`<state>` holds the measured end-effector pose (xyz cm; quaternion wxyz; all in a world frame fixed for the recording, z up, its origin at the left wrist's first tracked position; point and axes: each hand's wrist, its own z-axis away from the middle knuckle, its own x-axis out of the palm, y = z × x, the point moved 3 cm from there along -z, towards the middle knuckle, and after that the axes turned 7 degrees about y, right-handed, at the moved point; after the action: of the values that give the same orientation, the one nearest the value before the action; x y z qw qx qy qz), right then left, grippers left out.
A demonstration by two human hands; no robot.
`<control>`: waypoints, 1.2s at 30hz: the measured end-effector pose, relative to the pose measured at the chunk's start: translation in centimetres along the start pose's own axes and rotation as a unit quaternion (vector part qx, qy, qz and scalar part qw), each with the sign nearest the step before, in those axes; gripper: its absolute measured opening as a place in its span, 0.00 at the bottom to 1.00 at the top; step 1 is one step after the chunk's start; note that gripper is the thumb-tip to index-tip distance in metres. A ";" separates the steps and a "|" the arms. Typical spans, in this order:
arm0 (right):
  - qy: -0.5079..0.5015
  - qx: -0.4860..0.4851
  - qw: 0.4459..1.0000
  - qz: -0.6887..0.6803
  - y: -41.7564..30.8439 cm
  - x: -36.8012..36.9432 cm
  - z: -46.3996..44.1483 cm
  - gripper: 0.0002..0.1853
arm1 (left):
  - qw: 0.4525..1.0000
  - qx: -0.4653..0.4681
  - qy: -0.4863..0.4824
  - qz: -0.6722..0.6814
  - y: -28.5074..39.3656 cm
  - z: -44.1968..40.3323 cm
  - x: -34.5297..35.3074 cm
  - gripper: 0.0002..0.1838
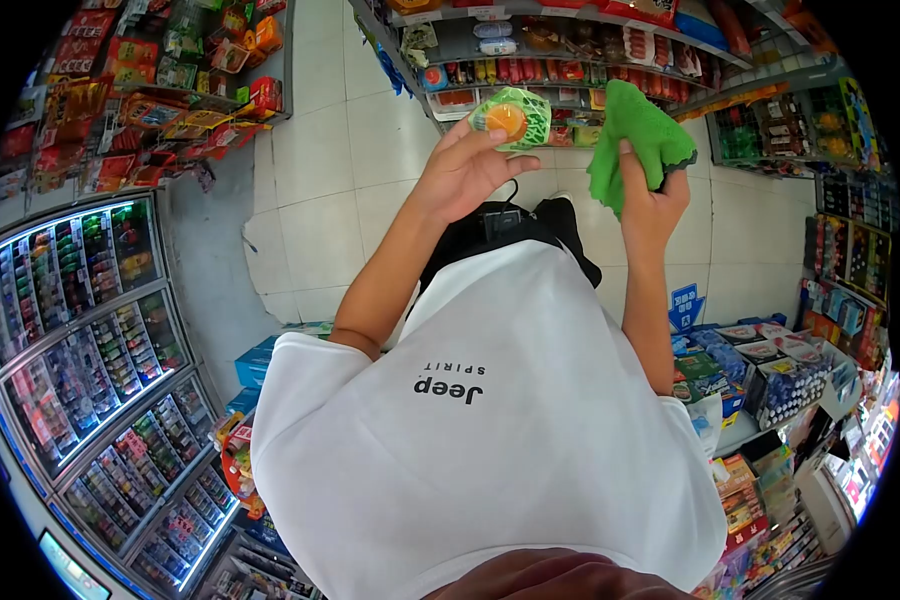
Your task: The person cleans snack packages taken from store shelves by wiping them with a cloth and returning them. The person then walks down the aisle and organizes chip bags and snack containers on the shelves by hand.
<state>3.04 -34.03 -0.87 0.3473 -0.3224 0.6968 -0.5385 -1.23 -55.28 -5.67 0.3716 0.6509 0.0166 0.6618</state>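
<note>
My left hand [470, 170] grips a small green packet [530, 113] at its left edge, thumb on top. The packet has a leafy net pattern and a round orange patch on its face. To the right, my right hand [656, 200] is closed on a bright green cloth [630, 135], which hangs bunched above the fingers. A darker grey edge of the cloth shows near the fingertips. Both hands are raised in front of my body, apart from each other, with shelves of packaged food [560, 70] just beyond them.
Hanging snack packs [135, 75] fill a rack at the upper left. Lit glass-door drink coolers [85, 330] line the left side. Stacked boxes [770, 360] stand at the right. Pale floor tiles [310, 150] run between the shelves.
</note>
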 end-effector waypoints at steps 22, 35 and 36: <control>-0.093 -0.264 0.935 0.216 0.6 5.5 -0.2 0.28 | 0.998 -0.035 0.058 0.006 -1.3 -1.0 2.1 0.31; -0.143 -0.261 0.932 0.207 0.4 6.3 1.8 0.31 | 0.997 -0.043 0.062 0.010 -1.1 -1.6 1.3 0.31; -0.170 -0.276 0.922 0.212 0.4 6.4 2.5 0.31 | 0.996 -0.059 0.071 0.020 -1.2 -1.5 1.0 0.32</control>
<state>1.54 -40.50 -2.53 0.4638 -0.3373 0.8002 -0.1752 -1.88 -53.23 -5.65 0.3935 0.5797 -0.0094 0.7135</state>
